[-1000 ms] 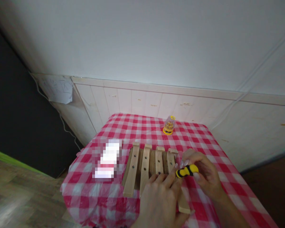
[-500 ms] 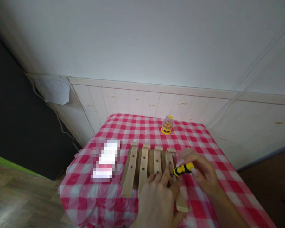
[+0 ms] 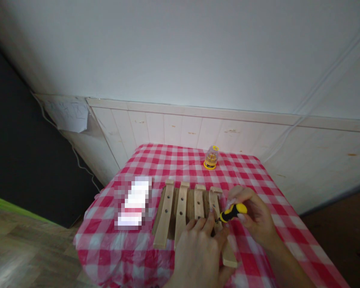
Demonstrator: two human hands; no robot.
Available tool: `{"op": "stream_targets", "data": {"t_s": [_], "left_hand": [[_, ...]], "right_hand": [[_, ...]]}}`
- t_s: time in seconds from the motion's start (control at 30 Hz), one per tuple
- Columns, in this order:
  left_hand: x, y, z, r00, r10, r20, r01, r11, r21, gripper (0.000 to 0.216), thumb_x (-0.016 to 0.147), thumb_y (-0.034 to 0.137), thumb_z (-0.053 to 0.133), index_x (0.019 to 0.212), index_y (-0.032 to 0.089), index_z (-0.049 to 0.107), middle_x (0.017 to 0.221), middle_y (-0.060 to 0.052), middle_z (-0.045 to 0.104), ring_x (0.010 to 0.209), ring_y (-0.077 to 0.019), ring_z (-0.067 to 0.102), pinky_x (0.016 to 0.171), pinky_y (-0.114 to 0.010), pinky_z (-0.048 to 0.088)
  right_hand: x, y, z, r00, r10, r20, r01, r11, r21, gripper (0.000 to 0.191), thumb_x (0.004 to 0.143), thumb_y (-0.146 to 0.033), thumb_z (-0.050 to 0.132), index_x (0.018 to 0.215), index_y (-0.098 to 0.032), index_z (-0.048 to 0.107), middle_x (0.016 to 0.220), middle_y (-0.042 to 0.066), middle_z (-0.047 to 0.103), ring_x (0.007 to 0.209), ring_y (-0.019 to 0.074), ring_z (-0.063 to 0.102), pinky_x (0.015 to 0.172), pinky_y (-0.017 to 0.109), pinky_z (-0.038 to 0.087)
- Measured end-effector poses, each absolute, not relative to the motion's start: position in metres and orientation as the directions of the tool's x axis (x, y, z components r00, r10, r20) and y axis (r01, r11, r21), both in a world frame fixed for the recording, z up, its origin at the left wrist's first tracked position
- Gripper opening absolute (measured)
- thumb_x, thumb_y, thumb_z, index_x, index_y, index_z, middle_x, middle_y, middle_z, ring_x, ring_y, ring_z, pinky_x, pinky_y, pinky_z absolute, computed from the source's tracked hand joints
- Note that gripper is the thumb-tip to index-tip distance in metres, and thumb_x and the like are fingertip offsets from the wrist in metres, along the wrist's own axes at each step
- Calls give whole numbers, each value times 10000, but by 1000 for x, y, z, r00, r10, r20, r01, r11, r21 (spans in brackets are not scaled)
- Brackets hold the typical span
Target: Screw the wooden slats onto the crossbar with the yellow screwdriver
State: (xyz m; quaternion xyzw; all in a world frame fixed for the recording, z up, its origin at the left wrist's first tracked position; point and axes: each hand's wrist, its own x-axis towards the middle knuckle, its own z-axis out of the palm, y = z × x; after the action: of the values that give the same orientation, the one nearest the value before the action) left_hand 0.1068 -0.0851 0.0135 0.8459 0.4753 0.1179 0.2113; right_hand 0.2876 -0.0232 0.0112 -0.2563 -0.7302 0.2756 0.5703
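Note:
My right hand [image 3: 253, 216] holds a short yellow-and-black screwdriver [image 3: 234, 212] by its handle, fingers bent round it. The screwdriver tilts, its tip end pointing left at the lower screw of the rightmost light wooden slat [image 3: 229, 256]. My left hand [image 3: 199, 248] is closed on that slat, index finger stretched along it and thumb near the screwdriver tip. Beneath lies a darker wooden board [image 3: 174, 224] with several such slats across it. Dark screw heads show in the left slat [image 3: 165, 224] and the second slat [image 3: 181, 200]. My left hand covers parts of the right-hand slats.
A clear, yellow-based bit case [image 3: 211, 159] stands near the table's back. At the left lies a blurred-out white rectangular object [image 3: 135, 202]. The red-and-white checked tablecloth [image 3: 168, 158] covers the table, which meets a white panelled wall [image 3: 180, 130].
My right hand has turned the screwdriver handle slightly, and its fingers have shifted round it. My left hand and the wooden pieces stay in place.

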Motion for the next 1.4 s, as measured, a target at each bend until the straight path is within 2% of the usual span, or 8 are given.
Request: {"op": "stream_targets", "data": {"t_s": [0.17, 0.27, 0.5, 0.77, 0.87, 0.97, 1.2, 1.4], "left_hand": [[107, -85, 13, 526, 850, 20, 747, -473, 468, 622, 823, 393, 824, 1417, 314, 654, 1676, -71, 387, 1200, -359, 672, 1006, -516, 577], [107, -85, 12, 517, 855, 28, 743, -465, 480, 681, 816, 394, 818, 1458, 298, 613, 1646, -57, 446, 1199, -359, 663, 1037, -525, 558], [107, -86, 11, 515, 857, 20, 728, -449, 518, 665, 779, 303, 795, 1423, 241, 643, 1529, -50, 591, 1176, -342, 657, 1043, -489, 553], [107, -85, 17, 521, 853, -33, 734, -428, 528, 689, 784, 312, 788, 1447, 213, 628, 1509, -52, 609, 1210, -354, 636, 1083, -512, 526], [108, -85, 20, 519, 853, -57, 739, -414, 532, 685, 813, 361, 776, 1454, 172, 622, 1513, -67, 604, 1216, -361, 633, 1088, -525, 523], [107, -85, 19, 512, 857, -56, 739, -407, 536, 684, 824, 371, 773, 1461, 178, 618, 1496, -67, 618, 1212, -357, 639, 1087, -527, 524], [108, -84, 19, 523, 850, -58, 740, -419, 527, 701, 825, 394, 793, 1476, 210, 609, 1540, -71, 580, 1221, -370, 638, 1073, -533, 534], [110, -85, 22, 503, 862, -54, 754, -408, 514, 687, 811, 374, 806, 1455, 213, 627, 1522, -74, 595, 1236, -355, 630, 1092, -513, 520]], "right_hand": [[286, -22, 11, -188, 699, 690, 68, 710, -701, 217, 959, -475, 714, 924, -268, 661, 769, 21, 630, 684, 200, 620, 543, 278, 521], [285, -21, 11, -189, 693, 696, 63, 716, -695, 200, 960, -464, 719, 943, -275, 655, 783, 15, 631, 703, 195, 624, 574, 273, 531], [285, -22, 10, -181, 701, 690, 71, 709, -701, 234, 950, -504, 719, 953, -274, 673, 787, 19, 651, 710, 198, 645, 597, 277, 551], [293, -24, 2, -174, 733, 657, 24, 670, -742, 426, 998, -611, 569, 1193, -272, 737, 996, 94, 801, 843, 260, 752, 722, 369, 634], [296, -21, 5, -210, 686, 696, 36, 717, -696, 360, 1022, -545, 563, 1143, -280, 775, 998, 97, 818, 880, 279, 758, 755, 407, 636], [295, -20, 11, -280, 665, 693, 104, 738, -667, 321, 1028, -505, 578, 1063, -271, 795, 911, 101, 807, 853, 288, 758, 725, 421, 633], [288, -21, 11, -262, 709, 655, 70, 690, -720, 266, 1008, -510, 625, 988, -262, 721, 790, 46, 729, 666, 204, 696, 589, 303, 601], [285, -23, 8, -234, 726, 647, 76, 677, -732, 275, 971, -526, 677, 938, -253, 673, 755, 35, 691, 671, 210, 694, 566, 302, 587]]}}
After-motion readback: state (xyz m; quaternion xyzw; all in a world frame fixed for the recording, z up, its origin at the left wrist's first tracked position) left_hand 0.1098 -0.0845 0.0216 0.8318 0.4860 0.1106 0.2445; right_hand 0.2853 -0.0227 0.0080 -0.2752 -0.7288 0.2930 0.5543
